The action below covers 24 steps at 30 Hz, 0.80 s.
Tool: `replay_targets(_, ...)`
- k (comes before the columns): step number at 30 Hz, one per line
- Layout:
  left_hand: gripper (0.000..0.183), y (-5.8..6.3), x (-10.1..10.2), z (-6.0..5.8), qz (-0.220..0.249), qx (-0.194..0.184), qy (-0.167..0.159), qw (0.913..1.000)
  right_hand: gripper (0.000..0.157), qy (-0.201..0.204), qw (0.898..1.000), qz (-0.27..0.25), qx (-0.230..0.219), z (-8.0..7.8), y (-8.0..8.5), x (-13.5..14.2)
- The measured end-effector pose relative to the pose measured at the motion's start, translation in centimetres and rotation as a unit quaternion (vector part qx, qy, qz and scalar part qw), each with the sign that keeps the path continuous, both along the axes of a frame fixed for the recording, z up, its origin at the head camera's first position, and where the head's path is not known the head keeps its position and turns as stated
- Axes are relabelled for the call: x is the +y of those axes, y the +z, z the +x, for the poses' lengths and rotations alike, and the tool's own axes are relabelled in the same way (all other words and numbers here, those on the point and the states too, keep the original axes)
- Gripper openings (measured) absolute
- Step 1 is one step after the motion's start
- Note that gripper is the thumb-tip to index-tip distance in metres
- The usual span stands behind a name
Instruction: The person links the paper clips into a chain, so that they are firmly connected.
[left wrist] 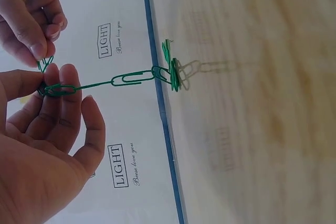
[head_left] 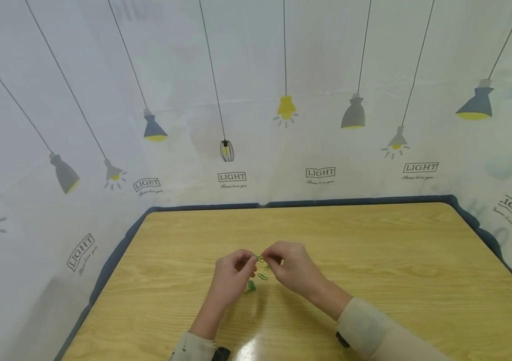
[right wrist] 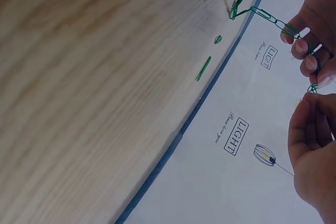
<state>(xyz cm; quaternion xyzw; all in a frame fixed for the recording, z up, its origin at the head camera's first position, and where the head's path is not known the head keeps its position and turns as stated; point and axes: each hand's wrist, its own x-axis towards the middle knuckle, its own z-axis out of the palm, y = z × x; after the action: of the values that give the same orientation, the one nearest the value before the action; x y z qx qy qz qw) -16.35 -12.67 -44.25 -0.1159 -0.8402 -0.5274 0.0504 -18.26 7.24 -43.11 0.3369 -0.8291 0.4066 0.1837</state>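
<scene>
My left hand (head_left: 232,276) pinches the upper end of a chain of green paper clips (left wrist: 128,79) between thumb and index finger. From those fingers the chain hangs down, and its lower links lie bunched on the tabletop (head_left: 373,260). Close beside it, my right hand (head_left: 296,268) pinches a green paper clip (left wrist: 46,63) that meets the clip at the left fingertips. Whether the two are hooked together cannot be made out. Loose green paper clips (right wrist: 203,68) rest on the wood beneath the hands.
Behind the wooden table, a pale wall covering (head_left: 256,75) printed with hanging lamps rises along its far side. A dark blue edge (head_left: 355,202) borders the tabletop. Dark straps (head_left: 222,354) show at the cuffs.
</scene>
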Motion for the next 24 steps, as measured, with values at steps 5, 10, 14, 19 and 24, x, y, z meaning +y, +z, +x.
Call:
replay_targets(5, 0.018, -0.02, -0.02, -0.14, 0.003, -0.006, 0.014, 0.9999, 0.009, -0.007, 1.000, -0.026, -0.011, 0.14, 0.01, 0.09)
replay_targets(10, 0.014, -0.05, 0.00, -0.25, -0.011, 0.000, 0.017, 0.9998, 0.007, -0.023, 0.995, -0.050, -0.089, 0.08, 0.27, 0.08)
replay_targets(14, 0.013, -0.01, 0.14, -0.24, -0.031, 0.019, 0.005, 0.9993, 0.007, -0.024, 0.983, -0.069, -0.170, 0.04, 0.42, -0.09)
replay_targets(19, 0.012, 0.05, 0.29, -0.16, -0.033, 0.033, 0.002, 0.9989, 0.007, -0.032, 0.974, -0.079, -0.210, 0.13, 0.42, -0.15)
replay_targets(24, 0.012, -0.05, 0.23, -0.20, -0.027, 0.032, 0.002, 0.9991, 0.007, -0.033, 0.972, -0.085, -0.217, 0.30, 0.48, -0.05)
